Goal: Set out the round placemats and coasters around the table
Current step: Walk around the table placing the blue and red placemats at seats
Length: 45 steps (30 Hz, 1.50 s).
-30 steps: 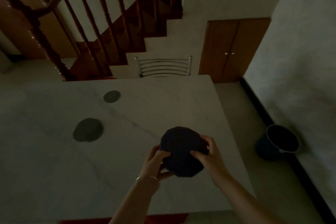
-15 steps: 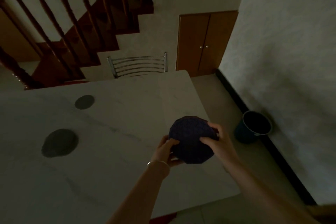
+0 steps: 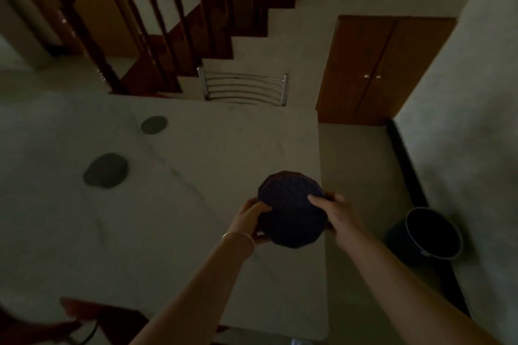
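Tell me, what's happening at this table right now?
A person is laying the table. Both the left hand and the right hand hold a dark round mat by its edges above the right end of the pale table. Two grey round pieces already lie on the far left part: a larger grey mat and a small coaster beyond it.

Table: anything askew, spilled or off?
Nothing stands out. A mat and a coaster lie flat on the table. Both hands, left and right, hold a dark stack of mats near the table's right edge.
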Motion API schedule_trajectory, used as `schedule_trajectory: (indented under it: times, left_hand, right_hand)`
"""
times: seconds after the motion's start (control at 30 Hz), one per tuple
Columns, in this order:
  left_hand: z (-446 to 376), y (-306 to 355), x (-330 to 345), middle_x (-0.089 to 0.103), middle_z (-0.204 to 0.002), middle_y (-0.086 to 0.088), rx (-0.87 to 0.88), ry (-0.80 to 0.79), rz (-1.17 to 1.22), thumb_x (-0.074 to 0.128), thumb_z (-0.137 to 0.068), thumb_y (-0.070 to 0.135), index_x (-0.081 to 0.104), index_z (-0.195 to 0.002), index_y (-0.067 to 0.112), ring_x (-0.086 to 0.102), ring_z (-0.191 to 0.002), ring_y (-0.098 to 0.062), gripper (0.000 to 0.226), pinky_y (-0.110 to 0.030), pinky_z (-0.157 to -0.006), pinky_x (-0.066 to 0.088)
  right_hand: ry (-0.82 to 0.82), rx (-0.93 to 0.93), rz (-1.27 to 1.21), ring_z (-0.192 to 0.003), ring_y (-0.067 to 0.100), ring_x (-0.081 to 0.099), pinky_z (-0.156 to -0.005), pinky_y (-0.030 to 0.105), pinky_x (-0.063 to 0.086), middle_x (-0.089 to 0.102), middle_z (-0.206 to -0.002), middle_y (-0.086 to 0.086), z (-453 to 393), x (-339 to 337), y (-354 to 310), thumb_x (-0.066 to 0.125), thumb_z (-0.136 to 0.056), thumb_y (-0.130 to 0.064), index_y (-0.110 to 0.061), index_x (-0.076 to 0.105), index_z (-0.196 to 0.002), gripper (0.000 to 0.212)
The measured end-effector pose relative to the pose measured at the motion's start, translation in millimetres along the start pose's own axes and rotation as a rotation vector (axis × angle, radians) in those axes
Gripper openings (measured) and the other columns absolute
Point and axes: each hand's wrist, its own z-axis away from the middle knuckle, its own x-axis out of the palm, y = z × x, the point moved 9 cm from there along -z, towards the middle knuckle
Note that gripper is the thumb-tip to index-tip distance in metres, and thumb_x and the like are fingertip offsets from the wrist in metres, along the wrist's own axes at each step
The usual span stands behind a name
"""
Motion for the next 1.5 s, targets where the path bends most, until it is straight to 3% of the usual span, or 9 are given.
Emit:
schedule_trajectory:
  times: [0.1, 0.3, 0.47, 0.67, 0.8, 1.0, 1.17, 1.37, 1.5]
  left_hand:
    - [2.1, -6.5, 8.1, 0.06, -0.105, -0.006, 0.006, 0.056, 0.046, 0.059, -0.081, 0.017, 0.058, -0.097, 0.027, 0.062, -0.087, -0.024, 0.018, -0.034, -0.056, 0.056]
    - [2.8, -12.6, 4.8, 0.063, -0.096, -0.007, -0.076, 0.134, 0.164, 0.06, -0.083, 0.033, 0.061, -0.095, 0.022, 0.064, -0.082, -0.026, 0.016, -0.036, -0.059, 0.056]
    - [-13.7, -12.8, -16.5, 0.065, -0.092, -0.006, -0.08, 0.16, 0.199, 0.058, -0.086, 0.033, 0.061, -0.091, 0.021, 0.064, -0.077, -0.025, 0.013, -0.036, -0.055, 0.055]
    - [-31.7, -2.1, -34.6, 0.065, -0.095, -0.004, 0.062, 0.16, 0.129, 0.063, -0.086, 0.024, 0.059, -0.095, 0.024, 0.067, -0.074, -0.022, 0.01, -0.036, -0.056, 0.057]
    - [-35.0, 16.0, -62.6, 0.062, -0.105, -0.008, 0.149, 0.259, 0.163, 0.062, -0.089, 0.022, 0.05, -0.114, 0.021, 0.066, -0.081, -0.026, 0.028, -0.034, -0.049, 0.057]
    - [-29.5, 28.6, -122.4, 0.06, -0.111, -0.01, 0.201, 0.408, 0.283, 0.06, -0.09, 0.021, 0.046, -0.125, 0.018, 0.063, -0.089, -0.028, 0.037, -0.037, -0.05, 0.058]
    - [-19.2, 16.9, -154.1, 0.06, -0.106, -0.006, 0.177, 0.473, 0.307, 0.061, -0.09, 0.022, 0.047, -0.123, 0.02, 0.063, -0.088, -0.028, 0.036, -0.039, -0.052, 0.059]
    - [-13.1, 1.8, -158.3, 0.062, -0.102, -0.007, 0.155, 0.48, 0.316, 0.061, -0.089, 0.022, 0.048, -0.121, 0.017, 0.064, -0.084, -0.029, 0.034, -0.036, -0.05, 0.058]
    - [-14.5, 0.9, -150.3, 0.063, -0.104, -0.008, 0.151, 0.451, 0.321, 0.062, -0.089, 0.022, 0.049, -0.118, 0.017, 0.065, -0.086, -0.03, 0.033, -0.036, -0.05, 0.057]
  right_hand:
    - [-0.038, -0.037, 0.09, -0.099, 0.031, 0.059, -0.087, 0.045, 0.051, 0.059, -0.113, 0.013, -9.0, -6.7, -7.4, 0.068, -0.083, -0.02, -0.008, 0.054, -0.107, 0.03]
    - [-0.084, -0.153, 0.293, -0.083, 0.019, 0.051, -0.064, 0.034, 0.04, 0.051, -0.098, 0.007, -21.3, 3.3, -24.6, 0.062, -0.088, -0.017, -0.007, 0.046, -0.094, 0.021]
    - [0.006, -0.092, 0.191, -0.107, 0.03, 0.053, -0.087, 0.046, 0.046, 0.05, -0.111, 0.011, -38.0, -5.2, -20.7, 0.057, -0.092, -0.017, 0.002, 0.045, -0.118, 0.035]
    - [0.04, -0.057, 0.197, -0.114, 0.034, 0.051, -0.095, 0.054, 0.045, 0.048, -0.123, 0.015, -61.6, -2.2, -13.8, 0.053, -0.095, -0.019, -0.003, 0.042, -0.12, 0.032]
    - [0.096, 0.01, 0.151, -0.117, 0.038, 0.05, -0.079, 0.051, 0.05, 0.047, -0.132, 0.014, -84.7, 1.9, -13.9, 0.043, -0.098, -0.012, -0.011, 0.044, -0.125, 0.027]
    - [0.183, 0.078, -0.016, -0.121, 0.037, 0.049, -0.09, 0.056, 0.049, 0.045, -0.139, 0.012, -127.0, 2.7, -9.9, 0.039, -0.098, -0.01, -0.017, 0.042, -0.129, 0.032]
    - [0.175, 0.097, -0.039, -0.118, 0.038, 0.052, -0.083, 0.052, 0.051, 0.049, -0.133, 0.013, -150.9, 26.1, 10.1, 0.041, -0.098, -0.01, -0.016, 0.044, -0.127, 0.031]
    - [0.277, -0.022, 0.165, -0.103, 0.032, 0.055, -0.082, 0.036, 0.045, 0.053, -0.127, 0.025, -157.7, 31.7, 20.4, 0.043, -0.091, 0.0, -0.001, 0.048, -0.121, 0.03]
    - [0.312, -0.133, 0.519, -0.111, 0.037, 0.055, -0.09, 0.041, 0.043, 0.057, -0.125, 0.024, -144.2, 19.0, 0.1, 0.048, -0.089, -0.006, 0.0, 0.052, -0.121, 0.033]
